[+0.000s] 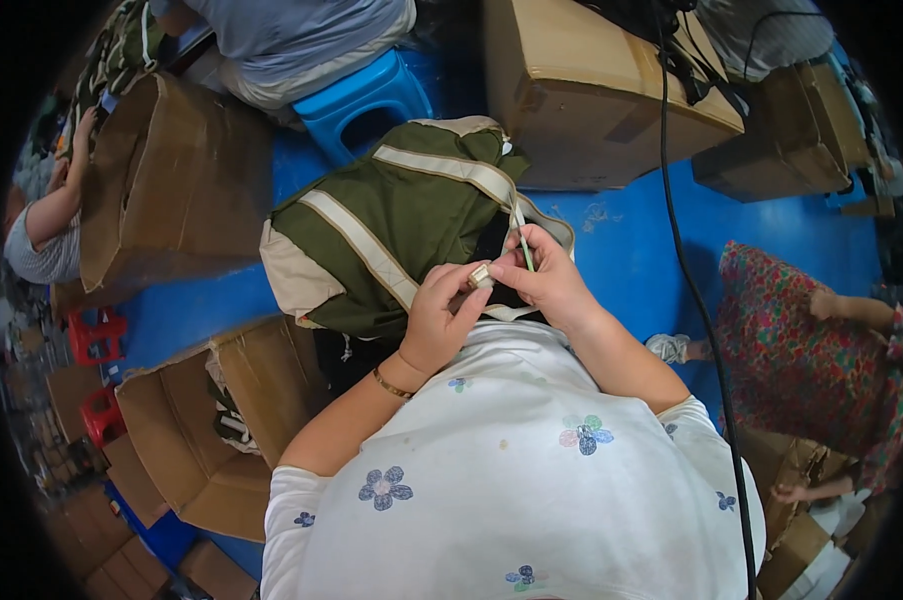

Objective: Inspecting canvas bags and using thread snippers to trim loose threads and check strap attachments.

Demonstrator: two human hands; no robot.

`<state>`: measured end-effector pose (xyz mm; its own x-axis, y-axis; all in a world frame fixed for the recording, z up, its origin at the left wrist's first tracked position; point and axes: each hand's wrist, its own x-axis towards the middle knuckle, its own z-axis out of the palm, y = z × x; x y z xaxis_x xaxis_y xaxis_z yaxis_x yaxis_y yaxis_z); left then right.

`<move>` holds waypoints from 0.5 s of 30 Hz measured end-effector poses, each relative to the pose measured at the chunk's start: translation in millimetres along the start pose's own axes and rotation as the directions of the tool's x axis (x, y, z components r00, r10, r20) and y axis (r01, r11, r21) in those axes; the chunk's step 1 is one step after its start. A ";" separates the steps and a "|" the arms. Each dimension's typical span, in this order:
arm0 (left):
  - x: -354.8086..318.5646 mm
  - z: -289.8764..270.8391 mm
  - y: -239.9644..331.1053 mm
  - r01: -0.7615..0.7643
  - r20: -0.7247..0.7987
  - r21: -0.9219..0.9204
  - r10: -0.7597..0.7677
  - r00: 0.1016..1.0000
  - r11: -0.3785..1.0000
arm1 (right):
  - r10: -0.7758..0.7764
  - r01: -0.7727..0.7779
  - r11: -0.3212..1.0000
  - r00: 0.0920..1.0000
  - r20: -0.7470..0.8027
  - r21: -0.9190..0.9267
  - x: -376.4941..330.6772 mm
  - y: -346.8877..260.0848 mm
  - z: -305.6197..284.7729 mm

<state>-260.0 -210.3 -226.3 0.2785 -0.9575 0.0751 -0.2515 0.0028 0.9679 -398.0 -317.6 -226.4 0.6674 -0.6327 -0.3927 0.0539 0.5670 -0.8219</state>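
Green bag [426, 220] with cream straps [362, 243] lies just beyond the person's lap. Hands are close together at its near right part: the left hand [439, 312] pinches a small pale piece [481, 275], and the right hand [551, 282] grips a slim greenish thing [525, 250], its kind unclear. An open carton [171, 410] stands near left; a blue stool [371, 98] stands beyond the bag.

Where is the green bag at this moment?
In the head view, the bag sits just above and left of centre, below the blue stool, with the left hand and right hand at its lower right.
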 end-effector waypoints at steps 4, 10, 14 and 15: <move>-0.6 -2.7 -7.3 0.015 -0.011 0.003 -0.015 1.000 1.000 | -0.011 0.011 0.997 1.000 -0.005 -0.071 -3.9 1.2 7.9; 1.2 -8.2 -10.8 0.092 -0.027 -0.103 -0.095 0.995 0.990 | -0.123 0.153 0.953 0.984 0.130 -0.260 1.2 6.3 0.9; -2.4 -12.2 -12.2 0.128 -0.026 -0.107 -0.132 0.991 0.986 | 0.072 0.067 0.878 0.961 0.269 -0.474 -1.6 -19.5 -17.4; -2.5 -13.0 -12.8 0.113 0.007 -0.090 -0.113 0.994 0.990 | 0.061 0.130 0.802 0.953 0.296 -0.583 -0.8 -21.7 -24.5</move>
<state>-245.4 -204.1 -235.7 0.2988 -0.9536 -0.0361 -0.1343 -0.0794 0.9878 -417.9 -342.2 -218.4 0.8592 -0.4129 -0.3021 -0.3027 0.0657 -0.9508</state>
